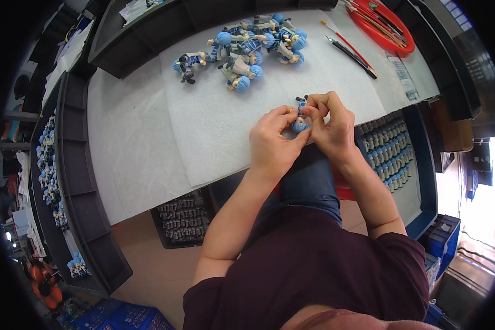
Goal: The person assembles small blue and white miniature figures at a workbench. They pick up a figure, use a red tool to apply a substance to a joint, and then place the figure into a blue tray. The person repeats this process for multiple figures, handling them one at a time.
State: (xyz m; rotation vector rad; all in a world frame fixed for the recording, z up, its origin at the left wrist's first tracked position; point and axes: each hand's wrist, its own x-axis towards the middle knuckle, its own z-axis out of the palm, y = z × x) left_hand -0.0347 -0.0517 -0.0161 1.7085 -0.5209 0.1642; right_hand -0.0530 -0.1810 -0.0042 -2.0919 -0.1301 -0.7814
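Between my hands, just above the table's front edge, is a small figurine (300,126) with blue hair and a blue outfit. Its head points toward me and its dark feet point away. My left hand (275,137) pinches it from the left, thumb near the head. From the right, my right hand (333,124) closes its fingers at the figurine's body; they partly cover it, and I cannot make out any small part held there. Farther back on the white sheet (203,129) lies a loose pile of similar blue-haired figurines (253,49).
A red tray (382,25) of brushes and tools stands at the back right, with a red brush (346,44) and a black pen-like tool (352,58) beside it. Lower right, a crate (388,148) holds rows of figurines. Dark trays (82,154) border the left; another tray (184,217) sits below.
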